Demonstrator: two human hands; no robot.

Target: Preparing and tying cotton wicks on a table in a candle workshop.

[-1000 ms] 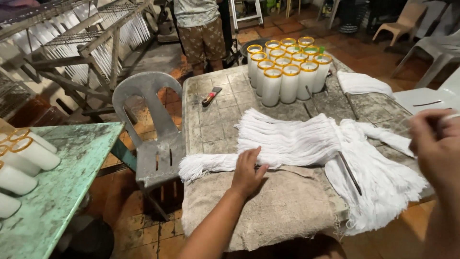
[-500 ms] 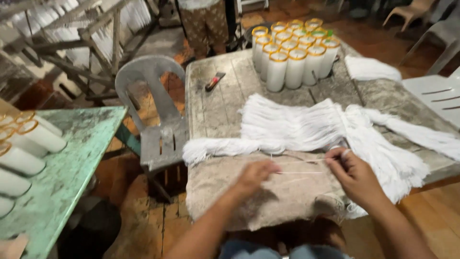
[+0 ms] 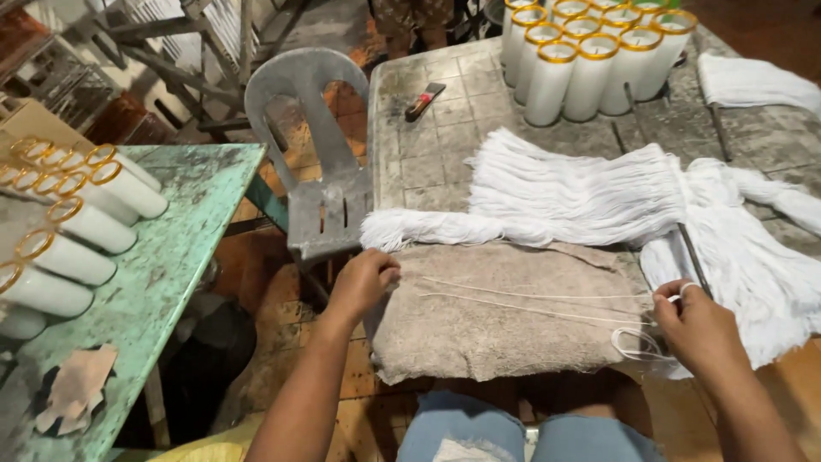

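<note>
Two thin white strings [image 3: 530,301] lie stretched across a grey-brown cloth [image 3: 505,329] at the near edge of the tiled table [image 3: 428,154]. My left hand [image 3: 363,282] pinches their left ends at the cloth's left edge. My right hand [image 3: 697,329] holds their right ends, with loose loops of string hanging below it. Behind the cloth lies a big bundle of white strings [image 3: 581,192]. A thin dark rod [image 3: 694,257] rests on the bundle just above my right hand.
Tall white candles with gold rims [image 3: 590,51] stand at the table's back. A red-handled knife [image 3: 423,100] lies there too. A grey plastic chair [image 3: 321,162] stands left of the table. More candles [image 3: 68,231] lie on a green table [image 3: 171,282] at left.
My right hand came down from the upper right to the cloth's right edge. Both hands now hold strings stretched across the cloth. The view tilted downward.
</note>
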